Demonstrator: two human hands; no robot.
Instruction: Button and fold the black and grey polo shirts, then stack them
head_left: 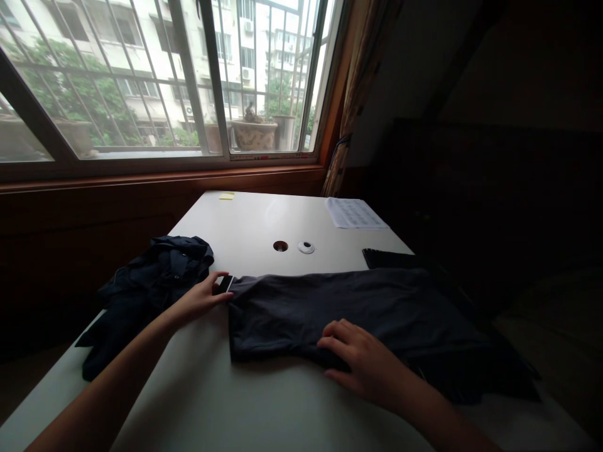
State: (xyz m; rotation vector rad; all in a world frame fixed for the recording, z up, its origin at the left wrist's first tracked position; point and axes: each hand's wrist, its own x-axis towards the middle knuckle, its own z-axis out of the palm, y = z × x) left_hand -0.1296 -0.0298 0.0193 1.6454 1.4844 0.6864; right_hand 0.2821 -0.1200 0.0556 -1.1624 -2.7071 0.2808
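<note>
A dark grey garment (301,307) lies stretched across the white table, its right end lost in shadow. At its far left corner my left hand (207,294) is closed, thumb and forefinger pinching a small flat black rectangle with a white edge (225,284), which looks like a phone. My right hand (360,361) rests over the garment's near edge, fingers slightly bent and thumb apart from them. No object shows in it. Left of my left hand lies a crumpled dark navy garment (164,273) with buttons, partly hanging over the table's left edge.
The white table (254,220) has a round hole (281,247) with a white ring cover (306,247) beside it. Printed sheets (355,213) lie at the back right, a yellow sticky note (227,196) at the back left. A black item (389,258) lies behind the grey garment.
</note>
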